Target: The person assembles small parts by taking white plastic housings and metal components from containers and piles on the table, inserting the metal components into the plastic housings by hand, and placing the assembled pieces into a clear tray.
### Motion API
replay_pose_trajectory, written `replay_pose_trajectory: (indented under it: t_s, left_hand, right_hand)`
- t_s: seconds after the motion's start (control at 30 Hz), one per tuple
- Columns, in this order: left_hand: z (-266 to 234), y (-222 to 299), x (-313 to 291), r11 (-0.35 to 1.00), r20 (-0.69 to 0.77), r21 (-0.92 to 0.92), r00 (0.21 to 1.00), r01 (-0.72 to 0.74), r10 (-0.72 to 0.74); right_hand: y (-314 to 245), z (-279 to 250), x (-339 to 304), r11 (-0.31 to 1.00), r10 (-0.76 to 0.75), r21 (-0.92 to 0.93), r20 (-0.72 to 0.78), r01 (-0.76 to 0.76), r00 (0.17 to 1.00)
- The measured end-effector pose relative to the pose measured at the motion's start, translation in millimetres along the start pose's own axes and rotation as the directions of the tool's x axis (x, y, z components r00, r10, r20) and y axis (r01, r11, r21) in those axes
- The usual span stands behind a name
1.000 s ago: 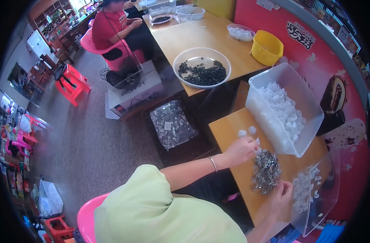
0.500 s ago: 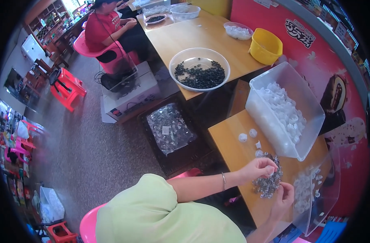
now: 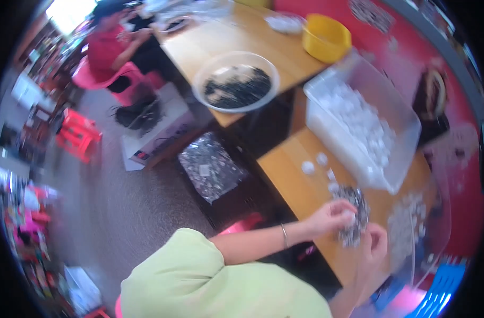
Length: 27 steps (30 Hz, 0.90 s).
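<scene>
My left hand point(image 3: 331, 218) is closed in a pinch around a small white plastic piece point(image 3: 349, 218), just over a pile of small silvery metal parts point(image 3: 354, 236) on the wooden table point(image 3: 284, 159). At the pile's right edge is my right hand point(image 3: 376, 245), its fingers curled together and blurred; whatever they hold is too small to make out. A few loose white pieces point(image 3: 308, 168) lie beyond the pile. Behind them a large translucent bin point(image 3: 348, 159) holds a heap of similar white pieces point(image 3: 361, 124).
To the right, a clear container point(image 3: 438, 233) holds more white pieces point(image 3: 406, 220). A second table point(image 3: 183, 53) carries a round tub point(image 3: 199, 98) of dark small parts and a yellow basin point(image 3: 327, 40). Left of the table, a bag of metal parts point(image 3: 213, 169) lies low. A co-worker point(image 3: 107, 50) sits far left.
The whole view has shifted and blurred, with the scene sliding left and slightly up. My left hand keeps the white piece by the pile; my right hand's fingers are drawn slightly back from it.
</scene>
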<state>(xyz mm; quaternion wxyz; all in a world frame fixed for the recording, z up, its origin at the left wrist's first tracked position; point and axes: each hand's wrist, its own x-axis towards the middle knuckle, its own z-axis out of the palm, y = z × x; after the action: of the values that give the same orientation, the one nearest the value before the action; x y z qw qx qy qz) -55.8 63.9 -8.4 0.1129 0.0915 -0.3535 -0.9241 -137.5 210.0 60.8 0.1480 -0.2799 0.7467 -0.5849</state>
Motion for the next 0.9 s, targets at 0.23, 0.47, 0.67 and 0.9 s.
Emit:
replay_pose_trajectory:
  t_s: [0.23, 0.47, 0.67, 0.9]
  left_hand:
    - [2, 37, -8, 0.994, -0.039, -0.096, 0.998, 0.043, -0.047]
    - [5, 23, -7, 0.985, 0.065, -0.125, 0.992, 0.118, -0.11]
    - [3, 21, -13, 0.994, 0.056, -0.064, 0.995, 0.091, -0.088]
    - [9, 25, -9, 0.993, 0.054, -0.023, 0.992, 0.112, -0.11]
  right_hand:
    - [-7, 16, 7, 0.945, 0.0, 0.325, 0.066, -0.021, 0.998]
    - [-5, 7, -3, 0.913, 0.014, 0.406, 0.071, -0.042, 0.997]
    - [5, 12, -7, 0.878, 0.02, 0.477, 0.051, -0.042, 0.998]
    - [4, 10, -9, 0.848, 0.123, 0.516, 0.031, -0.121, 0.992]
